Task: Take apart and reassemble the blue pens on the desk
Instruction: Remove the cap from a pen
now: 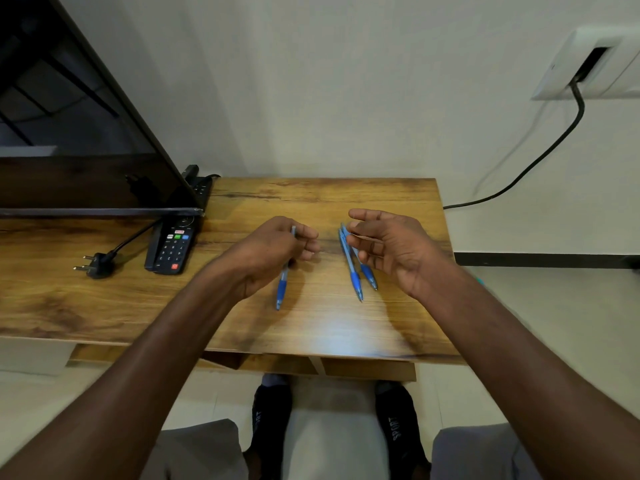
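Three blue pens are on the wooden desk (329,334). My left hand (270,254) has its fingers curled round one blue pen (282,285), whose blue grip and tip point toward me, close to the desk top. Two more blue pens (355,277) lie side by side on the desk to the right, tips toward me. My right hand (391,247) hovers over their far ends with relaxed, spread fingers; its fingertips are close to the pens' tops, and I cannot tell whether they touch.
A dark screen (79,133) stands at the back left. In front of it lie a black remote (173,251) and a loose plug (98,265) with its cable. A black cable (540,157) hangs from a wall socket at the right. The desk's right edge is near my right hand.
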Demonstrator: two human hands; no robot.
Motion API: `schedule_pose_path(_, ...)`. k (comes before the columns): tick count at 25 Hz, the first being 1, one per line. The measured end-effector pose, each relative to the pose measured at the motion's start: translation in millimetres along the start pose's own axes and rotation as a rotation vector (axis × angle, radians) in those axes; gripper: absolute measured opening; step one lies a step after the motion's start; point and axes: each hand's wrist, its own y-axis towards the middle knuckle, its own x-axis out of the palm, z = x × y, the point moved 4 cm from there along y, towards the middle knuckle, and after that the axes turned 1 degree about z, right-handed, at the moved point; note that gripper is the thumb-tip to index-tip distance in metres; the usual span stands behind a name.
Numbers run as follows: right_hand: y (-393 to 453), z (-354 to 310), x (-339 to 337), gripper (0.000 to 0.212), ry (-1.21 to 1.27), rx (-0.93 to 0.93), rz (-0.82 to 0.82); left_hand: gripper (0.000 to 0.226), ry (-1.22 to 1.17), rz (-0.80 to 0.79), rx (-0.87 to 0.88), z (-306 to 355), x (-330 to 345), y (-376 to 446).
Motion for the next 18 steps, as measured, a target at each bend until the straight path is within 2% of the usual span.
schedule_pose_path(4, -2, -5, -2, 0.025, 0.146, 0.006, -0.076, 0.026, -0.018, -0.057, 0.168, 6, 7, -1)
schedule_pose_path(8, -6, -13, 3, 0.023, 0.193, -0.101, -0.146, 0.017, 0.019, -0.044, 0.293, 8, 19, -2)
schedule_pose_path(18, -12, -13, 11, 0.028, 0.124, -0.251, -0.096, 0.017, 0.058, -0.034, 0.321, 7, 31, 0)
